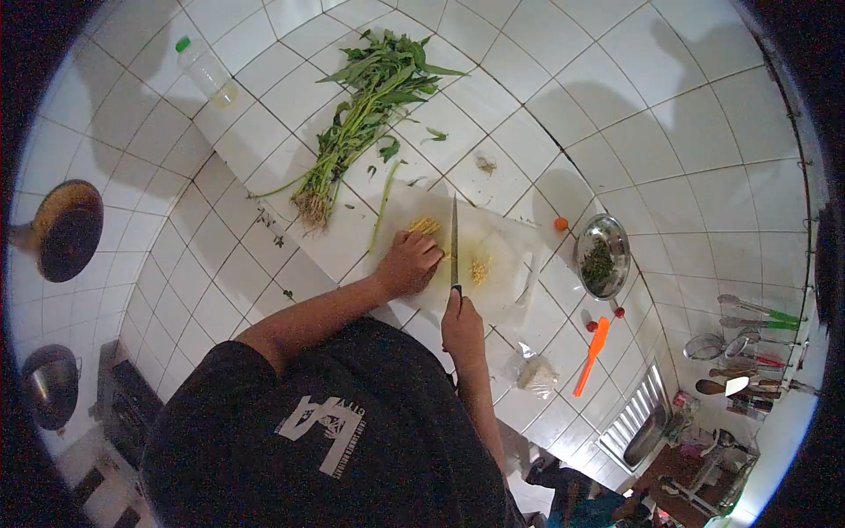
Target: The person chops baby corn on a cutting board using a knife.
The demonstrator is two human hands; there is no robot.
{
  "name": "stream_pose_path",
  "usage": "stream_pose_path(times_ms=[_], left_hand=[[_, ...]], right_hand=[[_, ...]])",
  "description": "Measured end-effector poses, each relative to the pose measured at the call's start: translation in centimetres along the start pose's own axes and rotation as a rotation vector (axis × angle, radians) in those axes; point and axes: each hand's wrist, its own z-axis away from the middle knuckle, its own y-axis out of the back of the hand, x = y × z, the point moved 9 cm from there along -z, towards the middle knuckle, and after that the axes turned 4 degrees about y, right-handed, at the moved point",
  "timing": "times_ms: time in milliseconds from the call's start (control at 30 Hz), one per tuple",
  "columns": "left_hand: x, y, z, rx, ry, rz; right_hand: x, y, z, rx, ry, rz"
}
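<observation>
My right hand (463, 333) grips the black handle of a long kitchen knife (454, 236), whose blade points away from me over a whitish cutting board (508, 236). Curled fingers of my left hand (410, 264) press a small bundle of thin yellow strips (425, 225) against the board, just left of the blade. Their exact kind I cannot make out. To the right of the knife lies a little pile of chopped yellow bits (480, 270). A green stalk (385, 204) lies along the board's left edge.
Leafy greens with roots (370, 123) lie at the back left, near a green-capped bottle (207, 73). On the right are a metal bowl of chopped greens (602, 256), an orange knife (591, 356), and a plastic bag (537, 376). Another person (576, 502) is at lower right.
</observation>
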Motion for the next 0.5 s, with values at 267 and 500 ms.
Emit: stream_pose_path(times_ms=[267, 500], left_hand=[[-1.2, -2.2, 0.6, -0.050, -0.013, 0.075], [-0.6, -0.8, 0.1, -0.119, 0.046, 0.079]], right_hand=[[0.2, -1.5, -2.4, 0.130, 0.118, -0.010], [-1.6, 0.8, 0.0, -0.004, -0.027, -0.123]])
